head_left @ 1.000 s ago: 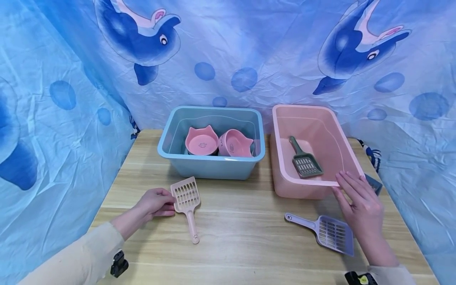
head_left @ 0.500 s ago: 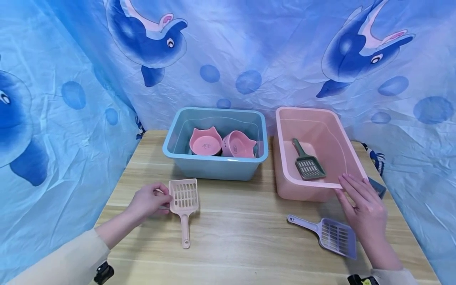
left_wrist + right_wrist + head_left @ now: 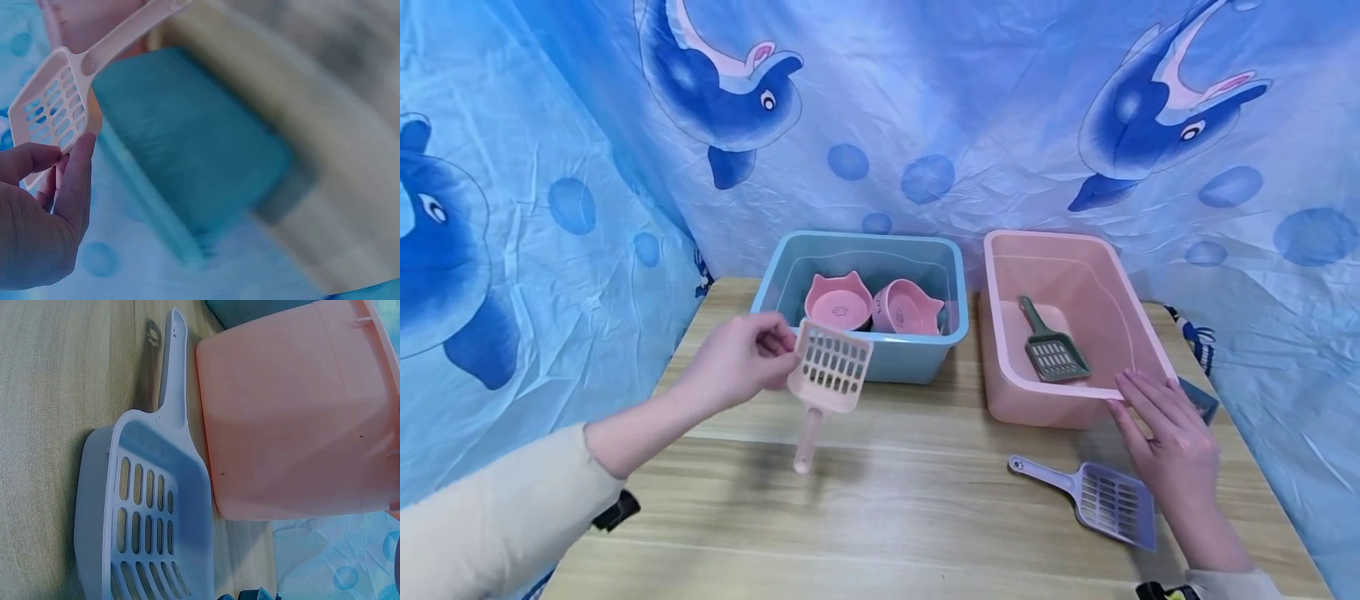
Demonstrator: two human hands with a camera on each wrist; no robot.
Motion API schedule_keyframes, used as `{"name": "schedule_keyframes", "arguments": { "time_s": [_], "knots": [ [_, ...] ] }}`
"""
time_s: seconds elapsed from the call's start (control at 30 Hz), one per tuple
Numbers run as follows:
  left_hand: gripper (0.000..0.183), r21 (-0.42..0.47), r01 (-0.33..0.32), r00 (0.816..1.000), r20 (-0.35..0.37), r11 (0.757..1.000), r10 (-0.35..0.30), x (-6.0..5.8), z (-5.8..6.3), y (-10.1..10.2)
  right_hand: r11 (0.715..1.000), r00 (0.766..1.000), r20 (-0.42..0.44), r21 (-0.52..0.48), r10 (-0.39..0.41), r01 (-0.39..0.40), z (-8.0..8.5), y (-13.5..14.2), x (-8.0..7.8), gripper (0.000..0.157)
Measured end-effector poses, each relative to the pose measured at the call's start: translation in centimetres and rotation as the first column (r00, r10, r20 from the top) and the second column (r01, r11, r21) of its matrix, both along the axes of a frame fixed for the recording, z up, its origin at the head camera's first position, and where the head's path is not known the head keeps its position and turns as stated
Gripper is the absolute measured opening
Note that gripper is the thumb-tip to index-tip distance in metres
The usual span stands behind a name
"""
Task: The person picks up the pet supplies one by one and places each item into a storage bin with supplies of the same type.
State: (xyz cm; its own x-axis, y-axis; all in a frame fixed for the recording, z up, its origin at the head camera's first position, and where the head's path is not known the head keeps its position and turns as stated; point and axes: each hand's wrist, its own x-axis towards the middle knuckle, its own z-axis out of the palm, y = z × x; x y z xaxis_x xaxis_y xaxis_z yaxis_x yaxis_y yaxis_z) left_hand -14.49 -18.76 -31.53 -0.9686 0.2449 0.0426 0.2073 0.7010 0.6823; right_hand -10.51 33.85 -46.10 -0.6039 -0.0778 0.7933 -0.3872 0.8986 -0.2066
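My left hand (image 3: 745,358) pinches a pale pink litter scoop (image 3: 831,367) by the side edge of its slotted pan, handle hanging down. It is raised in front of the blue litter box (image 3: 842,358), overlapping its near rim in the head view. The left wrist view shows thumb and fingertips on the pan edge of the scoop (image 3: 59,106). My right hand (image 3: 1172,442) holds the front rim of the pink litter box (image 3: 1037,408), fingers over the rim and thumb outside. Inside that box lies a dark green scoop (image 3: 1052,354).
A lilac scoop (image 3: 1108,500) lies on the wooden table beside my right hand. Two pink cat-eared bowls, one flat (image 3: 838,308) and one tilted (image 3: 910,308), sit in the blue box. Behind my right hand is a partly hidden grey-blue object (image 3: 1198,402). Dolphin-printed cloth (image 3: 887,125) surrounds the table.
My left hand has lifted the pale pink scoop off the table and moved it up and right toward the blue box. The right hand stays at the pink box's rim.
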Motion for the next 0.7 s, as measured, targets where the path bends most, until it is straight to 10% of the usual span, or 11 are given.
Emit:
{"name": "schedule_keyframes", "arguments": {
  "time_s": [0.27,0.7],
  "knots": [
    [0.007,-0.028,0.089,0.990,-0.107,0.996,-0.091,-5.0,6.1,8.1,1.000,1.000,-0.023,0.000,0.006,-0.006,-0.1,0.4,0.0,0.049],
    [0.010,0.151,0.081,0.996,-0.048,0.985,-0.074,-12.2,7.5,21.4,1.000,1.000,-0.003,-0.007,-0.002,0.002,0.0,0.1,0.0,0.052]
  ]
}}
